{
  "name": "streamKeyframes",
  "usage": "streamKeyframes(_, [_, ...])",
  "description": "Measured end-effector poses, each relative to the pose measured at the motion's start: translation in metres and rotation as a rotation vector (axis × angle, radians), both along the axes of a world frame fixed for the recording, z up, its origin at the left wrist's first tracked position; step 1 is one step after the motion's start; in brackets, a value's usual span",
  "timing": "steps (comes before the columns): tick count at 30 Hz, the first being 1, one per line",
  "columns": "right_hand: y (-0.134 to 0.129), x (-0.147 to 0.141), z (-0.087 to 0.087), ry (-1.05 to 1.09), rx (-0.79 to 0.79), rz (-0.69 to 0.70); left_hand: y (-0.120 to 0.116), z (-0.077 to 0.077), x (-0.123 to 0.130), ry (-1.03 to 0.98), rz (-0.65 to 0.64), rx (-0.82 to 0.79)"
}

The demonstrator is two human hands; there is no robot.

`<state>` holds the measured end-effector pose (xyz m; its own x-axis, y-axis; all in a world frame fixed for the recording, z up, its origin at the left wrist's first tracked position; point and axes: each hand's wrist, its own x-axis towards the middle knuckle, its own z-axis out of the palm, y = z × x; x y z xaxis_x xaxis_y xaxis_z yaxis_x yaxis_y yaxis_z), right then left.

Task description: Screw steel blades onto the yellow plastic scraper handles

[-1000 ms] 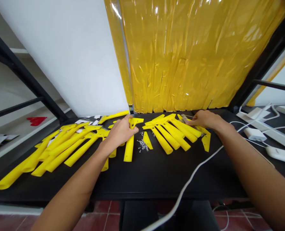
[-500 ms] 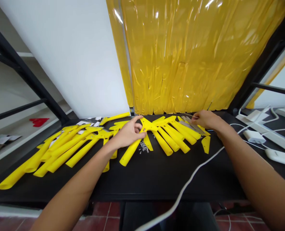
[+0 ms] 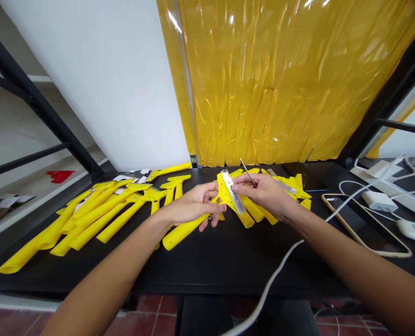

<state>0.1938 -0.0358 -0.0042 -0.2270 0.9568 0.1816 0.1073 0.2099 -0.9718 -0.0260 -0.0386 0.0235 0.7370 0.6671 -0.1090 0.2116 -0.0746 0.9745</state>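
Holding: yellow plastic scraper handle (image 3: pixel 184 232), mid-surface near the far edge, its shaft gripped by the left hand (image 3: pixel 193 205), fingers (image 3: pixel 207 224) curled around it.
Blade: narrow steel strip (image 3: pixel 232 192) lying along the handle's head.
Pinching: right hand (image 3: pixel 263 192), fingers (image 3: pixel 240 182) pressed on a thin metal pin (image 3: pixel 246 170) just beside the strip.
Nearby: more yellow handles (image 3: pixel 88 214) along the black surface (image 3: pixel 228 266), left.

Left hand (image 3: pixel 192 206), right hand (image 3: pixel 263 192) — close together.
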Motion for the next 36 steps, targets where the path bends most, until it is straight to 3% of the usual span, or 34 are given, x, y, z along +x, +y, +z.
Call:
streamKeyframes(8, [-0.009, -0.009, 0.001, -0.131, 0.093, -0.034, -0.002, -0.009, 0.003, 0.163, 0.119, -0.022])
streamKeyframes(19, [-0.013, -0.014, -0.002, -0.254, 0.303, -0.096, -0.003, -0.009, 0.003, 0.306, 0.080, 0.065])
streamKeyframes(26, [-0.008, -0.012, -0.007, -0.156, 0.156, 0.032, -0.002, -0.012, 0.003, 0.265, 0.079, 0.100])
streamKeyframes(36, [-0.009, -0.019, -0.012, -0.127, 0.118, 0.026, 0.004, -0.020, -0.005, 0.372, 0.022, 0.224])
